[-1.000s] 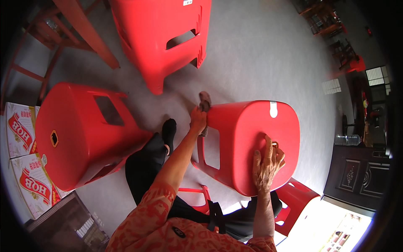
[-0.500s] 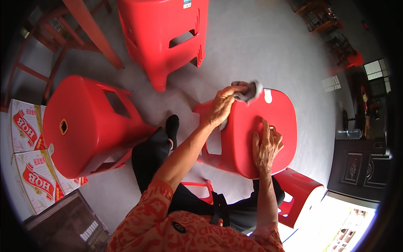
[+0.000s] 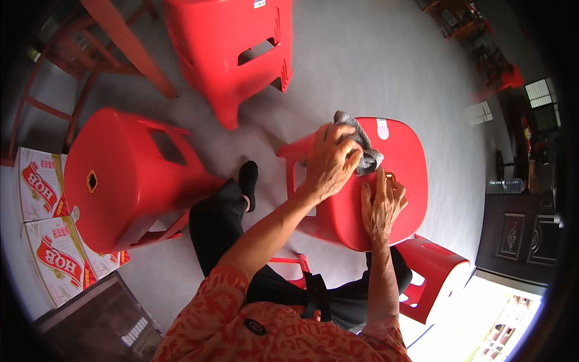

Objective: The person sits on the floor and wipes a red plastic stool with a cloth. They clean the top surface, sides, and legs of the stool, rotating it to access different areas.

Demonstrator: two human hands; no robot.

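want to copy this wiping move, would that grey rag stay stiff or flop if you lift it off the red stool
Probably floppy: the grey rag bunches in folds under the left hand. It looks light, a small wad that one hand covers. It may slide easily, since the red stool looks smooth and glossy; the right hand lies flat on that stool.

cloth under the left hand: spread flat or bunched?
Bunched. The grey cloth sits crumpled in the left hand on the red stool.
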